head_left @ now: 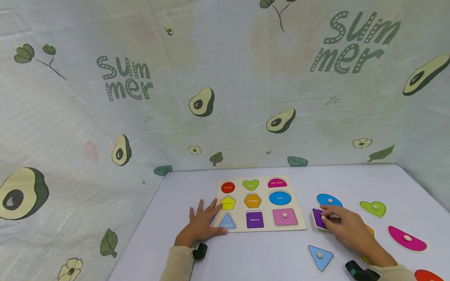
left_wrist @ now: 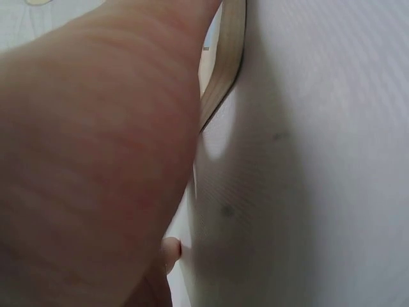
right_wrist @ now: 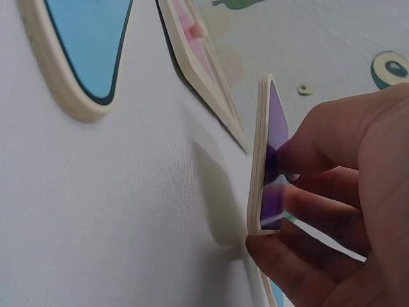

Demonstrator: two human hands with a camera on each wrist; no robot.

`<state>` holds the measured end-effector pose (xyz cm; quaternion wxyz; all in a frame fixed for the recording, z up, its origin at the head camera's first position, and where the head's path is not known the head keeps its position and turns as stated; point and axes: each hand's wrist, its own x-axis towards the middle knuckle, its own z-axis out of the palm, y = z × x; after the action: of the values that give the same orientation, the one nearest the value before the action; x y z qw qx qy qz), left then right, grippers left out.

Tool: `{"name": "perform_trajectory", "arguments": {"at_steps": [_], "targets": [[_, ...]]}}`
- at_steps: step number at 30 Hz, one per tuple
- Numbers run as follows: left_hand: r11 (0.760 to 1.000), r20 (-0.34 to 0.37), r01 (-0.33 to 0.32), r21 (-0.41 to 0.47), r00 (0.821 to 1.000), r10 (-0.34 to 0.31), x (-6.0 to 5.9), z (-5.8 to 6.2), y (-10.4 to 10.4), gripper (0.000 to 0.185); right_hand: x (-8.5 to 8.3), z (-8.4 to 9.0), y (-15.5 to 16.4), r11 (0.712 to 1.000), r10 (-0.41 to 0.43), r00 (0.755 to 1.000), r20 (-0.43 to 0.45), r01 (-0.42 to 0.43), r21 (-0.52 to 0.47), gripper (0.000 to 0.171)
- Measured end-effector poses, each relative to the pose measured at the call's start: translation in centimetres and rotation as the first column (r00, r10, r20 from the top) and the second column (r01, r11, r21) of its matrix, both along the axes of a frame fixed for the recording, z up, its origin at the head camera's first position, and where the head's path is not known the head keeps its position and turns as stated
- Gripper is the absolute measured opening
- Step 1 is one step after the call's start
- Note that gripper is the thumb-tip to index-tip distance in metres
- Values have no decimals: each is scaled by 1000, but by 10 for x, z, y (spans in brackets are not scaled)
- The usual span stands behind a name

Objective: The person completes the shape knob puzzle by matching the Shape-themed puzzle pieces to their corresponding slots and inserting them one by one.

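Observation:
A pale wooden shape board lies on the white table, printed with coloured shapes. A pink piece with a knob sits in its lower right place. My left hand has its fingers spread, with fingertips and thumb at the board's left edge. In the left wrist view, the hand hides most of the board. My right hand pinches the small knob of a purple square piece, right of the board. The right wrist view shows this square piece tilted on edge above the table, apart from the board.
Loose knobbed pieces lie at the right: a blue oval, a green heart, a magenta half round, a blue triangle and a red piece. Yellow bits show beneath my right hand. Printed cloth hangs behind.

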<state>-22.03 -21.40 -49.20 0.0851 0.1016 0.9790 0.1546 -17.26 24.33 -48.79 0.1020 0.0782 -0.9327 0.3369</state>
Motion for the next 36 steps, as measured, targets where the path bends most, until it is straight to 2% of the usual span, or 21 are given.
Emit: {"name": "perform_trajectory", "arguments": {"at_steps": [15,23,30,36], "targets": [[1000,-4,2,5,1000,-2,-2,-6,-3,101,0,3,-3,1000,-27,999,19,27,-9,13],[1000,-2,14,-1,1000,-14,-4,-6,-5,101,0,2,-10,999,-20,1000,-1,20,-25,15],[1000,-4,2,-8,1000,-2,-4,-4,-5,101,-4,6,-25,999,11,998,-58,-13,-36,19],[1000,-12,10,12,1000,-10,-4,-7,-3,100,-6,12,-35,998,9,1000,-2,-9,-56,16]]}}
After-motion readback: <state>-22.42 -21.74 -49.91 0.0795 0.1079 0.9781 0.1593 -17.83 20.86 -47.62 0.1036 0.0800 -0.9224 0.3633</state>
